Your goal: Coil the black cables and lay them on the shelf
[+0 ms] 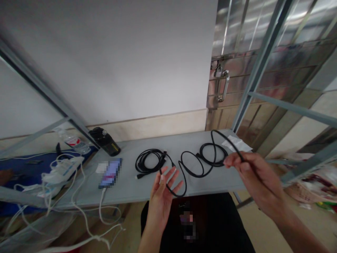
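Note:
My left hand [161, 196] pinches a black cable [185, 186] between thumb and forefinger, while its other fingers are spread. From there the cable loops across the grey table [126, 188]. On the right, my right hand [256, 175] is closed around another stretch of it, raised above the tabletop. Loose loops of this cable lie between the hands, beside a coiled part with a dark connector. Just behind my left hand rests a second coiled black cable [139, 161] with plugs at its ends.
A phone [110, 173] with a white charging cable lies left, near a black bottle [105, 141]. Further left are a clear water bottle [75, 142], tangled white cords and another person's hand [5, 175]. White paper [237, 143] lies at the back right. Metal posts frame the table.

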Motion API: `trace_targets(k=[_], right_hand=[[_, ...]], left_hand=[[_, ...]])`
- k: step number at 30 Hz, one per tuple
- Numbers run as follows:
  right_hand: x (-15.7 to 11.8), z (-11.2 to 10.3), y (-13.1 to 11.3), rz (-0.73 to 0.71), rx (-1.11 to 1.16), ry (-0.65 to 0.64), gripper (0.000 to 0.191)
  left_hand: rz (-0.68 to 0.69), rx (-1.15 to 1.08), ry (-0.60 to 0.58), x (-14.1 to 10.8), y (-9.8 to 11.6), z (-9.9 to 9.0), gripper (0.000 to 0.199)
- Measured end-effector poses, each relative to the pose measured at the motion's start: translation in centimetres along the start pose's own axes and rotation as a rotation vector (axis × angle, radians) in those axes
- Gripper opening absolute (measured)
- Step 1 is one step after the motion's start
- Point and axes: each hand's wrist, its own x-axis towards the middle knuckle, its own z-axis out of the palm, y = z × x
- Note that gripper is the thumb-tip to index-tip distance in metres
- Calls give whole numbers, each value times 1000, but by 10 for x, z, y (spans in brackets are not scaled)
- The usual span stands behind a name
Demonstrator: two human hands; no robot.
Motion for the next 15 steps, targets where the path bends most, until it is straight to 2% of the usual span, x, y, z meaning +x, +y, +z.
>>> trace_targets(k=[3,6,9,12,15], right_hand=[[-17,23,1,30,-73,-272,21],[-26,38,6,53,-56,-450,22],[-29,51,15,55,-83,-609,23],[-35,64,25,51,-177,-726,32],[-44,76,40,-26,-297,-794,41]], left_hand=[[-68,-53,27,-2,-12,0,59],[-117,-98,46,-7,-16,-9,66],[-152,-120,64,-14,-18,-22,52],[-177,-133,66,-17,-21,-33,34],[-208,-138,47,-16,-25,-33,33]])
